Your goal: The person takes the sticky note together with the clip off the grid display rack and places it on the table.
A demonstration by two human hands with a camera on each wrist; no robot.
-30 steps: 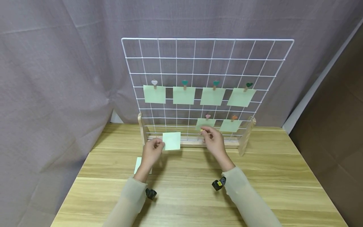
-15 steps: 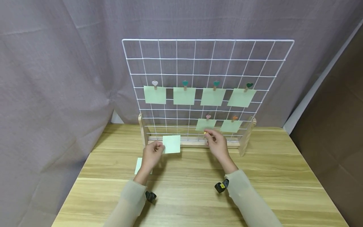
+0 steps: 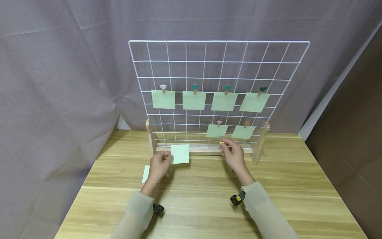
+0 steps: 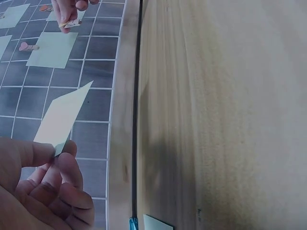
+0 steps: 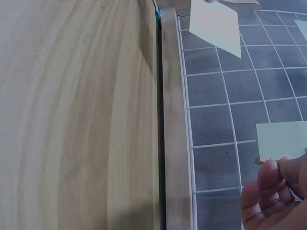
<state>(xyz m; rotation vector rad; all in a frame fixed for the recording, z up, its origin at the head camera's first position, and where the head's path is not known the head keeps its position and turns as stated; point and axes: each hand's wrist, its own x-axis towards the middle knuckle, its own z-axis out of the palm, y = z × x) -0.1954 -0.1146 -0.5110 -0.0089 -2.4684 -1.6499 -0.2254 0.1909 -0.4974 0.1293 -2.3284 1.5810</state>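
My left hand [image 3: 159, 165] pinches a pale green paper square [image 3: 180, 154] by its left edge, in front of the white wire grid's bottom. In the left wrist view, thumb and fingertips hold a corner of that paper [image 4: 60, 115], which slants away from the hand. My right hand [image 3: 234, 157] pinches a small wooden clothespin [image 4: 72, 23] with a yellow top [image 3: 221, 143]. It is just below the hung paper [image 3: 217, 130] that has a pink heart clip [image 3: 219, 122]. Both hands are apart from each other.
The wire grid [image 3: 219, 41] stands upright in a wooden base [image 3: 206, 151]. Several green papers hang on it from heart clips, four-sided and in two rows. Another green paper [image 3: 145, 174] lies on the wooden table [image 3: 194, 205], partly behind the left wrist. A grey curtain [image 3: 74, 66] backs it.
My right hand has moved right and slightly down with the clothespin, away from the left hand. My left hand has lowered the paper a little.
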